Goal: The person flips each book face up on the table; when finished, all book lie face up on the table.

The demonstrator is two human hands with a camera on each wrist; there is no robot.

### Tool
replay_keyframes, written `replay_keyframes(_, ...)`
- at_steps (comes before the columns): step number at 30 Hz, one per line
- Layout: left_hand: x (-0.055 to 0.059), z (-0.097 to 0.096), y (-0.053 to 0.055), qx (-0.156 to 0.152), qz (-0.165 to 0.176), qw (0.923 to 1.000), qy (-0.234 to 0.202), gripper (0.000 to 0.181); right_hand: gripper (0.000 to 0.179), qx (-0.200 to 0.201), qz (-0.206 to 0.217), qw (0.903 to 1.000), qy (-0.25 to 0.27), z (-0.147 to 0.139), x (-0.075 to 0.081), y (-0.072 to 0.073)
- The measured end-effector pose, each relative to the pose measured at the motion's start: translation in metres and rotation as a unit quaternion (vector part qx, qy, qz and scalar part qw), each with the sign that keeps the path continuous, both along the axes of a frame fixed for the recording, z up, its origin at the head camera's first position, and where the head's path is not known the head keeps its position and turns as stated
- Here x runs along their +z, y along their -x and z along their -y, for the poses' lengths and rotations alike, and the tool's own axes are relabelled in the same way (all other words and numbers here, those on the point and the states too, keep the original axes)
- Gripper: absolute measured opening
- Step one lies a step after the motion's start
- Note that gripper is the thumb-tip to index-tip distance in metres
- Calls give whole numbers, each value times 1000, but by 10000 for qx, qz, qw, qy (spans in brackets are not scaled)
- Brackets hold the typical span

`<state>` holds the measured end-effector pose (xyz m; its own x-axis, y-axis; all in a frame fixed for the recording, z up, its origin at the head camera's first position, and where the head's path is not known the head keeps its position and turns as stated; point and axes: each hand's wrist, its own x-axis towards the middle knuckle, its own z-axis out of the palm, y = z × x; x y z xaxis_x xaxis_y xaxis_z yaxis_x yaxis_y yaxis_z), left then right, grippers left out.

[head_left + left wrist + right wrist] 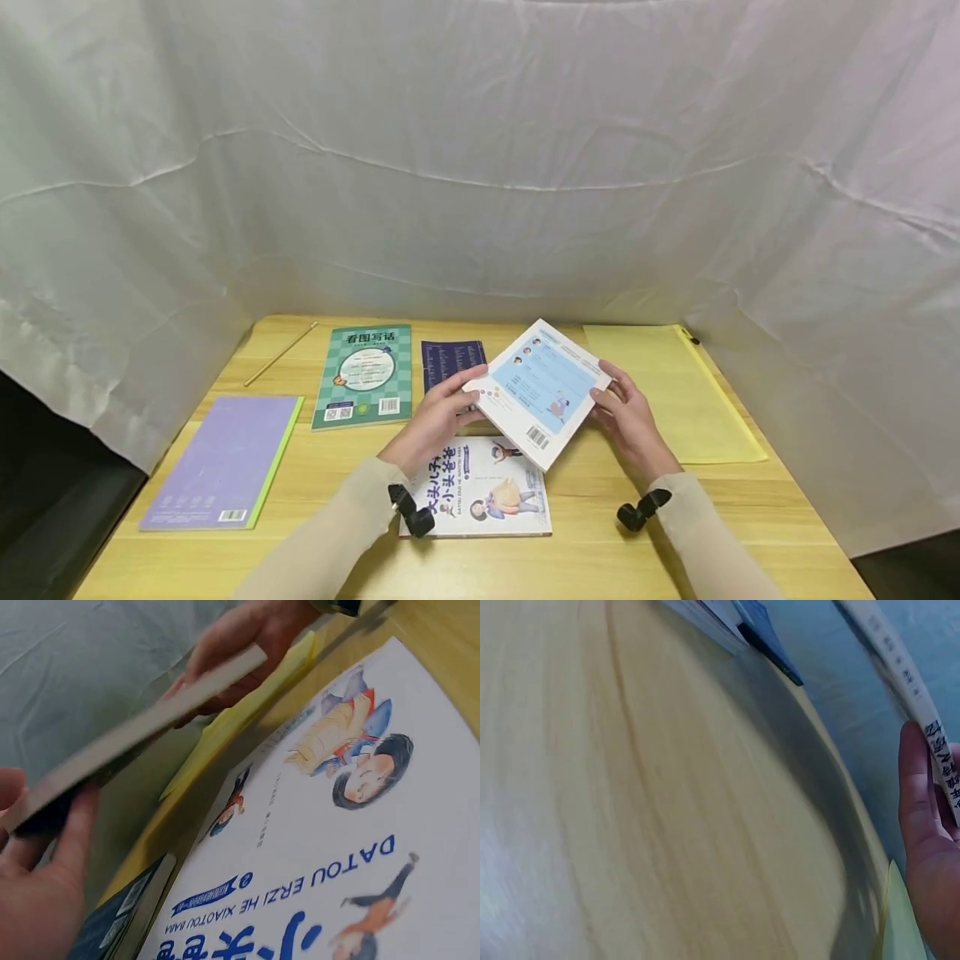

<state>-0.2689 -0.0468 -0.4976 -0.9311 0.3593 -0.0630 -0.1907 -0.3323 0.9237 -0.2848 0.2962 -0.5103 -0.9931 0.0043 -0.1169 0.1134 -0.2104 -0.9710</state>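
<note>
In the head view, a white book (542, 396) is pinched by the left hand (433, 421) and right hand (630, 423) above the table (592, 567), short of its far edge; repositioning seems in hand. In the left wrist view, it is held tilted above a picture-cover book (300, 817). In the right wrist view, its lettered spine is gripped. Levelling seems called for next.
</note>
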Motion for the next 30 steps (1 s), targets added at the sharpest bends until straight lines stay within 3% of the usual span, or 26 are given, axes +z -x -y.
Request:
replay_keyframes(3, 0, 4, -3, 121, 34, 9999, -21, 53, 76, 40, -22, 9999, 133, -1, 1, -2)
replay_keyframes(9, -4, 11, -4, 703, 319, 9970, 69, 48, 47, 5, -28, 9986, 522, -4, -1, -6)
replay_keyframes(12, -4, 15, -3, 837, 338, 9959, 85, 47, 39, 87, -141, 9986, 497, -5, -2, -8)
replay_keyframes(20, 0, 22, -3, 1051, 297, 9939, 153, 47, 61, 509, -373, 9945, 837, -2, -4, -11)
replay_keyframes(25, 1, 23, -1, 1128, 309, 9931, 51, 48, 62, 623, -406, 9872, 1412, 0, -4, -14)
replay_keyframes(30, 2, 24, 1, 1190, 301, 9924, -77, 48, 57, 1032, -764, 9696, 2082, -1, -5, -17)
